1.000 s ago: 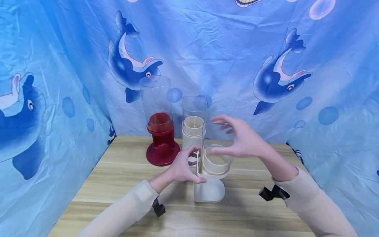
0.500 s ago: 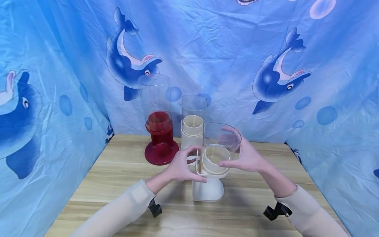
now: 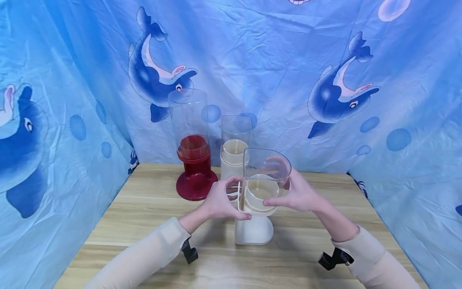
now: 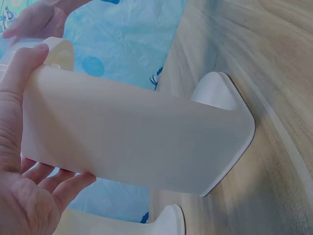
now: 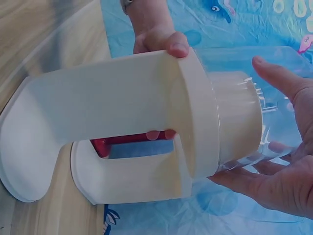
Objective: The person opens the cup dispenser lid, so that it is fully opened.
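A white dispenser stand point(image 3: 254, 231) stands upright at the table's middle, with a clear plastic container point(image 3: 266, 163) on top. My left hand point(image 3: 221, 200) grips the stand's upper part from the left, thumb on one edge. In the left wrist view its fingers curl under the opposite edge of the flat white back point(image 4: 117, 132). Around the container's lower right side, my right hand point(image 3: 301, 192) holds the clear wall, its thumb in front and fingers behind. A cream inner ring point(image 5: 239, 120) shows through the clear plastic in the right wrist view.
Behind the left hand stands a second white dispenser point(image 3: 232, 168) with a clear top. To its left is a red dispenser point(image 3: 196, 184) with a round base and tall clear cylinder point(image 3: 188, 112). A blue dolphin-print curtain point(image 3: 252, 72) surrounds the wooden table point(image 3: 144, 224).
My right hand has come down and round the clear container from beside it. The container has turned and shifted slightly on the stand. My left hand keeps its grip.
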`<move>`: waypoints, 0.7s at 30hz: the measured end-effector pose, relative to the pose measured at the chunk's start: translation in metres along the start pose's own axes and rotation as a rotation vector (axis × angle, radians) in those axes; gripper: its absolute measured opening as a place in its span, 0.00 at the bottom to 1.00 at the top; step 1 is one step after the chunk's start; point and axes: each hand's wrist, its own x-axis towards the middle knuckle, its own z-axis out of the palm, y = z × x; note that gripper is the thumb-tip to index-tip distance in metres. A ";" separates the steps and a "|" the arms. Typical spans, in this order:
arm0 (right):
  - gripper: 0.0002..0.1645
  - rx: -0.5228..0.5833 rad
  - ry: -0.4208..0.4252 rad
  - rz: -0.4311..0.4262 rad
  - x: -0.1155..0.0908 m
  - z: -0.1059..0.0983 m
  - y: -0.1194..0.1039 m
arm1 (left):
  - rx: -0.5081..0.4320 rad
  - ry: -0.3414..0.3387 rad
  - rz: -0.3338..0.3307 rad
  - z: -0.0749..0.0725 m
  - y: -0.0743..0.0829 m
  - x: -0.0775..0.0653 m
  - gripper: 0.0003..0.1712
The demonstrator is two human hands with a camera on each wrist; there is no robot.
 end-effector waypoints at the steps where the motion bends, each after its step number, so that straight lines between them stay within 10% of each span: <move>1: 0.62 -0.010 0.008 -0.003 -0.001 0.001 0.000 | 0.002 -0.001 -0.004 0.000 0.000 0.000 0.52; 21: 0.57 -0.153 0.069 0.024 -0.001 -0.004 -0.002 | -0.049 -0.048 0.019 0.000 0.001 0.002 0.56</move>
